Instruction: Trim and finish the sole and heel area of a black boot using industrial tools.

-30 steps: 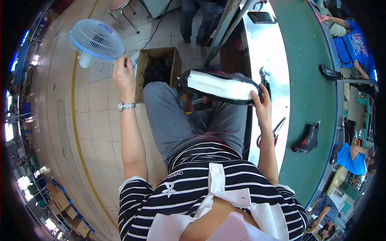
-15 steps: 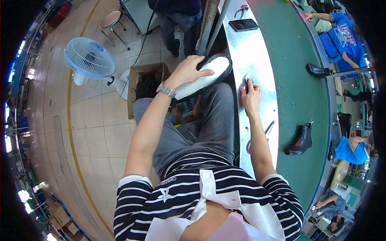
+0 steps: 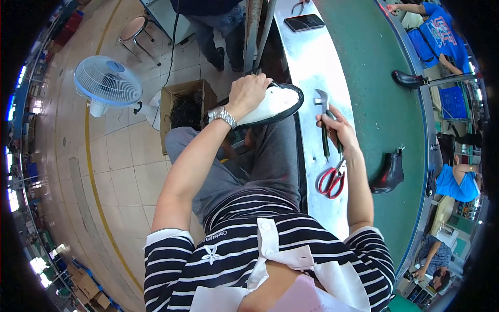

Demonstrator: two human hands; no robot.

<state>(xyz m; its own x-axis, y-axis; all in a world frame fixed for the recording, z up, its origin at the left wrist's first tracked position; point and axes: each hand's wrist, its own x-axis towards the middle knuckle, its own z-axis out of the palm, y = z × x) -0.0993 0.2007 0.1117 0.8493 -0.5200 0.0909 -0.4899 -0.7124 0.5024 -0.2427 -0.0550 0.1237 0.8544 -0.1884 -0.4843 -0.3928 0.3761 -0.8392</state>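
Note:
My left hand (image 3: 248,96) grips a black shoe with a white underside (image 3: 275,105), held sole up over my thighs, its rounded toe pointing right. My right hand (image 3: 340,130) is closed around a pair of lasting pliers (image 3: 322,98). Their broad metal head points away from me, just right of the shoe's toe, and the dark handles run back under my fingers. The pliers and the shoe are apart. Near my right wrist, red-handled scissors (image 3: 331,182) lie on the metal bench strip (image 3: 306,57).
A phone (image 3: 304,22) lies farther up the strip. Black boots (image 3: 389,171) (image 3: 408,79) stand along the green belt (image 3: 364,67) to the right. At left are a carton of dark scraps (image 3: 163,117), a fan (image 3: 108,80) and a stool (image 3: 133,29). Other people work nearby.
My right hand has drawn nearer and now holds the pliers, having rested on their head before. My left hand's grip on the shoe has shifted. The scissors show more fully.

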